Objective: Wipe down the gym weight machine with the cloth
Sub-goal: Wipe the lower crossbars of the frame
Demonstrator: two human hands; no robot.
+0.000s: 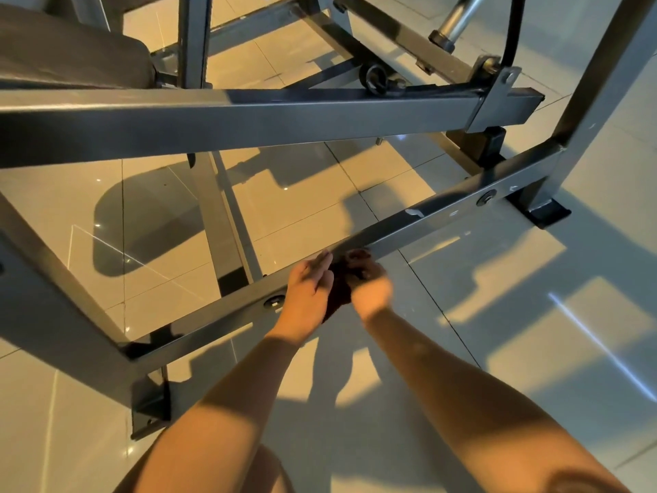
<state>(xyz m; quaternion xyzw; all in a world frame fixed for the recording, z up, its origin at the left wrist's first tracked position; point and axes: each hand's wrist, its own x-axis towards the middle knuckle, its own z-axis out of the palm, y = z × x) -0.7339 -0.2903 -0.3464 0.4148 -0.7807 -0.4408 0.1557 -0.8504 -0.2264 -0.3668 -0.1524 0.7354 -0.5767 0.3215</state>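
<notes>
Plainly the right hand (369, 282) bunches the dark cloth (339, 290) in curled fingers against the low frame bar (444, 215) of the weight machine (249, 115). The left hand (307, 286) lies straight-fingered alongside. The cloth looks soft and light, best held bunched, while the steel is rigid.

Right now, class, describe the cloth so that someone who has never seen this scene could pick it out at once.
Find the grey weight machine, then its lowest bar, slanting just above the tiled floor. The left hand and the right hand meet at that bar. The cloth is the small bundle between them, much darker than the grey metal it lies against.
</notes>
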